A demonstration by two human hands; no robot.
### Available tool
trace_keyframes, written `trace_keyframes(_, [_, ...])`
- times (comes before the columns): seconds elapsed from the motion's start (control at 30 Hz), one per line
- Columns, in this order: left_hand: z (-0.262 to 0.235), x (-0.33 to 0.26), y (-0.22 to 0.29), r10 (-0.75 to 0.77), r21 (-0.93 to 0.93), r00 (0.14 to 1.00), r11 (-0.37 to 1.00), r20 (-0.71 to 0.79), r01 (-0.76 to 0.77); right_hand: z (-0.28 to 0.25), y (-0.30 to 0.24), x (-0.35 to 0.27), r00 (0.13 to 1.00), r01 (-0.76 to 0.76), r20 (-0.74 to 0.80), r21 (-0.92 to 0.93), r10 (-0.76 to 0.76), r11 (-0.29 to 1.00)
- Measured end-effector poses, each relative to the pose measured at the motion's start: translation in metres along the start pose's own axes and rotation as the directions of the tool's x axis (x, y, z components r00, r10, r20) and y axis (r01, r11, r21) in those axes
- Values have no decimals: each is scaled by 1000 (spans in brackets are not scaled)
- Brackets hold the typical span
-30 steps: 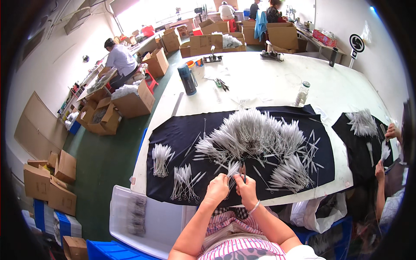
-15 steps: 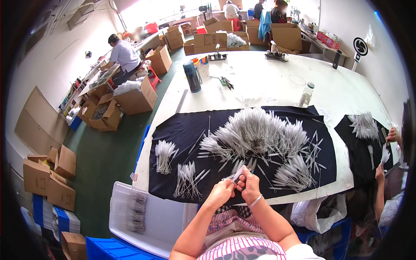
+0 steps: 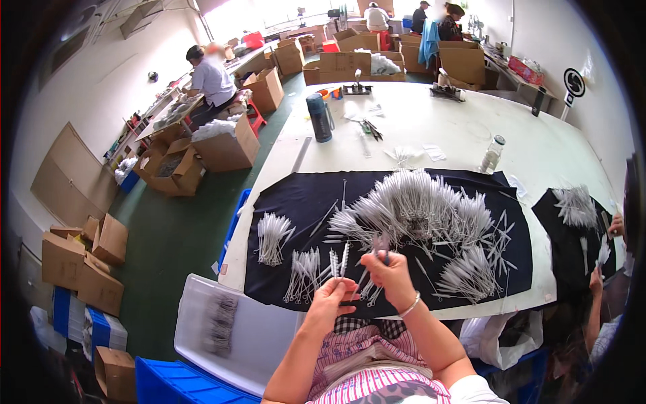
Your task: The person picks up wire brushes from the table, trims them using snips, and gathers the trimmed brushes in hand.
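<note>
My left hand [image 3: 330, 299] is closed at the near edge of a dark cloth [image 3: 289, 195]. It grips a few small wire-handled brushes [image 3: 334, 262], their white bristled ends pointing up. To its right, my right hand [image 3: 392, 275] is pinched with thumb up; a blurred greyish-purple thing [image 3: 381, 242] shows at its fingertips, too smeared to name. Beyond both hands lies a large heap of white brushes [image 3: 404, 202], looped wire ends toward me. Smaller brush bundles lie at the left [image 3: 271, 239], near my left hand [image 3: 304, 273] and at the right [image 3: 471, 273].
On the white table [image 3: 431, 128] stand a dark blue flask [image 3: 319, 118], a glass jar [image 3: 492, 155] and pliers [image 3: 371, 130]. A translucent bin [image 3: 259, 343] with brushes sits below its left edge. Another person's hands [image 3: 597, 279] work at the right.
My hands, together before, have come apart. The left now holds brushes upright; the right has lifted slightly away. The whole view has shifted a little.
</note>
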State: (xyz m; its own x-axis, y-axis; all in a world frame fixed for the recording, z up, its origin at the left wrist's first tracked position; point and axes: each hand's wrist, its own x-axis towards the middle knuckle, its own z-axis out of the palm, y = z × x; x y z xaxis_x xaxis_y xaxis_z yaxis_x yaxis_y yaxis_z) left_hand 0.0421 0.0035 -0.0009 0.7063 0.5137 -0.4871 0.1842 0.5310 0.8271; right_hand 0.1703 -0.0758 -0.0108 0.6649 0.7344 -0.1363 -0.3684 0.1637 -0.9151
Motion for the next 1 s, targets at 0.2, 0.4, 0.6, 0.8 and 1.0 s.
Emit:
trace_keyframes(0.2, [-13,-3,-12,61,-293,997,955,42,-46,44,1,6,987,90,140,-106,-75,990])
trace_keyframes(0.4, [-19,-4,-12,158,-394,987,906,-23,-154,50,24,0,984,-35,179,55,25,998])
trace_keyframes(0.6, [-20,-1,-19,178,-423,973,878,-150,-226,59,32,-6,990,-81,126,168,60,982])
trace_keyframes(0.8, [-26,2,-25,181,-248,893,921,-411,-301,54,42,5,996,-89,40,164,84,982])
trace_keyframes(1.0, [-42,-2,-22,184,-372,922,874,-340,-312,55,37,7,965,-259,106,294,238,920])
